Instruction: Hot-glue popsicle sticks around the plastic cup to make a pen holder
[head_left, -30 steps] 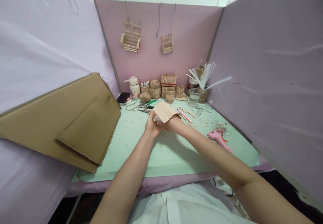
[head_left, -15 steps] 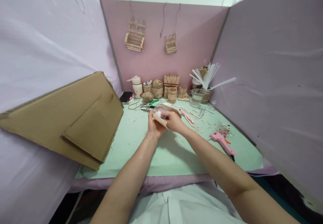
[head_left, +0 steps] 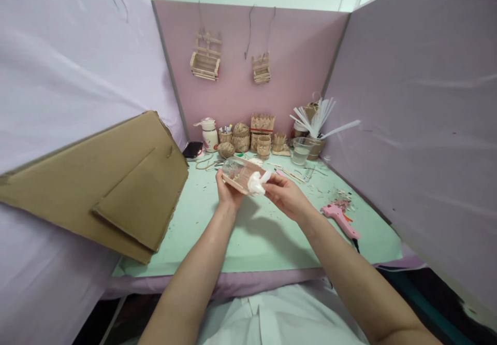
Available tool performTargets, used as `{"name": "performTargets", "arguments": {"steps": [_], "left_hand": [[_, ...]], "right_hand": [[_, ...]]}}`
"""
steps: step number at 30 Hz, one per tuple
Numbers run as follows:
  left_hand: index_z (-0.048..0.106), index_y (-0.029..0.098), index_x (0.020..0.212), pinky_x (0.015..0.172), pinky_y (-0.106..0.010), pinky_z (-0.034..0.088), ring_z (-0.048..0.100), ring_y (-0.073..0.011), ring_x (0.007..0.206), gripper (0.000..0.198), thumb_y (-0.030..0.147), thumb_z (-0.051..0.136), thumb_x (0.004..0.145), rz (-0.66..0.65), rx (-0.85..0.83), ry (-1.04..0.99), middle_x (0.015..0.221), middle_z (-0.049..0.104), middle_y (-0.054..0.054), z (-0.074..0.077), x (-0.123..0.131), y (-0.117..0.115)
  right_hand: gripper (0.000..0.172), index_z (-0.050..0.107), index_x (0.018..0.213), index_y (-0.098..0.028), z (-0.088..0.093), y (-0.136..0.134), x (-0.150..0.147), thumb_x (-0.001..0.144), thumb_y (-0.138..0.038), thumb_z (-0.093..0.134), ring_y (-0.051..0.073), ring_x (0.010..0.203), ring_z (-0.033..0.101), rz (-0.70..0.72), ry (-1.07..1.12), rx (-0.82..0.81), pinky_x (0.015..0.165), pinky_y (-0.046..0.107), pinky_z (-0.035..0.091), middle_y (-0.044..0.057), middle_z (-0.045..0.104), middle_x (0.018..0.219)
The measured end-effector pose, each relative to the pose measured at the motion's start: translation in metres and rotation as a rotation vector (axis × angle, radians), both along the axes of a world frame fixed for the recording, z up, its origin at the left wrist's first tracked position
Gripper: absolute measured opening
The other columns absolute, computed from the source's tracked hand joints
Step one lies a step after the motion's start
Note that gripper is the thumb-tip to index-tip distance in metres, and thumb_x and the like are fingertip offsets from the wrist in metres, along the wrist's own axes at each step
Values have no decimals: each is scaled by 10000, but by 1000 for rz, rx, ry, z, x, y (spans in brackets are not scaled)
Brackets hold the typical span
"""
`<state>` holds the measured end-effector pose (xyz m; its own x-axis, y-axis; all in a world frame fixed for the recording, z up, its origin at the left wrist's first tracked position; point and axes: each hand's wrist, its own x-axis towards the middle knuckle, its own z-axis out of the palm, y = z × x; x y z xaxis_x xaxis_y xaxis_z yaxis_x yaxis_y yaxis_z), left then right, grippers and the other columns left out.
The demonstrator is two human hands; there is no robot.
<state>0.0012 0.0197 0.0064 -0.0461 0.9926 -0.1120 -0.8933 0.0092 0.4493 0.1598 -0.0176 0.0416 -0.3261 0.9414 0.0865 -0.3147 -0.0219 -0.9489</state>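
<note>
My left hand (head_left: 226,192) grips a craft piece (head_left: 241,173) made of wooden sticks glued round a clear plastic container, held tilted above the green table (head_left: 256,231). My right hand (head_left: 286,196) is closed in a pinch on a crumpled white tissue (head_left: 256,182) that touches the lower right end of the piece. Both hands hover over the middle of the table, in front of the row of small pots.
A large cardboard sheet (head_left: 101,184) leans on the left. A pink glue gun (head_left: 339,219) lies at the right among scraps. Jute pots (head_left: 252,138), a twine ball, a plastic cup (head_left: 301,151), white sticks, scissors and a phone line the back. Two stick baskets (head_left: 204,62) hang on the wall.
The stick piece has been turned over, from its flat stick side facing up to its clear inside showing. My right hand came off the piece and now pinches a white tissue against it.
</note>
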Motion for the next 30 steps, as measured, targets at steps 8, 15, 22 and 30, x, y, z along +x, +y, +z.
{"name": "performTargets", "arguments": {"steps": [8,15,22,30], "left_hand": [[685,138,1053,833,-367,551,701,-278,919,516,580,464,903,14,100,34,884,733,-101,6,8,-5],[674,156,1092,900,-428,545,684,-330,1052,529,592,451,894,-26,179,59,944,740,-114,9,5,-13],[670,151,1081,955,-424,530,679,-324,1084,522,592,482,874,-38,216,117,965,737,-109,7,3,-16],[641,182,1131,979,-373,518,692,-262,1067,389,477,568,888,-107,137,78,988,745,-70,-4,27,-21]], "right_hand": [[200,685,951,-150,-12,4,-34,808,-208,559,195,882,693,-121,-430,291,820,327,542,90,748,933],[163,646,767,-139,-7,-14,-24,821,-64,512,248,974,592,-289,-1004,621,884,374,456,171,664,1018],[406,610,1316,-205,-17,-25,-21,931,-148,495,245,1178,603,-245,-941,806,970,369,491,128,654,1286],[377,724,1206,-234,-37,1,-39,904,-177,507,242,1271,588,-336,-679,569,1129,432,410,64,667,1330]]}}
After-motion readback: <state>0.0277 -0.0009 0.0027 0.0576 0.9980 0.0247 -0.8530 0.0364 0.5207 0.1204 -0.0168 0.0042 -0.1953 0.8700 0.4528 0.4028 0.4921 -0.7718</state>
